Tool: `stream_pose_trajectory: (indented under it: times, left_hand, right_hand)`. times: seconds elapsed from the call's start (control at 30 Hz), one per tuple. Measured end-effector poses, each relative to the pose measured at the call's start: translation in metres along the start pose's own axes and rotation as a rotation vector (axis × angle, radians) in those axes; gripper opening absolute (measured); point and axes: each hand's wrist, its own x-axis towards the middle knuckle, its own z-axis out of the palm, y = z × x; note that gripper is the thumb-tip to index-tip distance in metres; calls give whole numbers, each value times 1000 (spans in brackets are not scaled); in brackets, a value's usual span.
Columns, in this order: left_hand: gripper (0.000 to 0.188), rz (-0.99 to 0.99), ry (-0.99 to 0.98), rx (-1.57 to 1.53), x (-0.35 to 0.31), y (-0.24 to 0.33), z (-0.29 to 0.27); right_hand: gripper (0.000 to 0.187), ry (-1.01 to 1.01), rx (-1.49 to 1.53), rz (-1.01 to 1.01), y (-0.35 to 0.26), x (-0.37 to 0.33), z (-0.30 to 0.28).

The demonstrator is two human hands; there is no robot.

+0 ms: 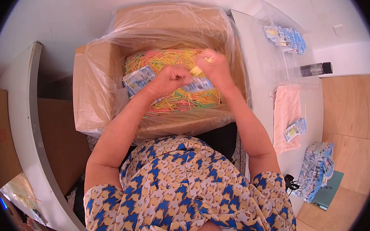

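Over the open carton, my two hands work close together. My right hand (214,68) is closed round a few thin yellow sticks (195,70) that poke out toward the left. My left hand (170,79) is pinched at the edge of a small blue-and-white packet (199,85), which is blurred and lies just below the sticks. Beneath both hands is a mass of thin pink, yellow and green sticks (165,57). More flat blue-and-white packets (139,80) rest on the sticks beside my left wrist.
The cardboard carton (93,89) has a clear plastic liner over its walls. At right, a table holds a clear bin (278,64) of packets, a dark-capped bottle (316,69), a pink cloth (286,107) and stacked packets (316,169). A white panel (26,87) stands left.
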Motion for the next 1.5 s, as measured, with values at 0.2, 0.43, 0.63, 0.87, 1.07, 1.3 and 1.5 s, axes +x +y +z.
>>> stream_pose_trajectory:
  times: [0.2, 0.43, 0.63, 0.87, 1.07, 1.3, 1.5]
  left_hand:
    - [10, -149, 94, -65, 0, -8, -16]
    - [8, -159, 203, -260, -9, 2, -14]
    - [12, -168, 73, -377, -23, 21, -26]
    - [12, -229, -340, -442, -18, 24, -13]
    - [10, -221, -229, -195, -18, 21, -8]
    - [10, -235, -152, -218, -43, 18, -17]
    - [19, -298, 7, -658, -47, 15, -25]
  right_hand:
    - [25, -352, -366, 165, 23, -44, -32]
    - [26, -617, -403, 184, 2, -61, -36]
    - [28, -398, -136, 230, -45, -12, -47]
    - [30, -392, 5, 71, -49, -12, 2]
    - [33, -268, -289, 35, -58, -26, 4]
    - [52, -500, -58, -157, -48, -25, 9]
    - [69, -314, -212, -474, -53, -26, 19]
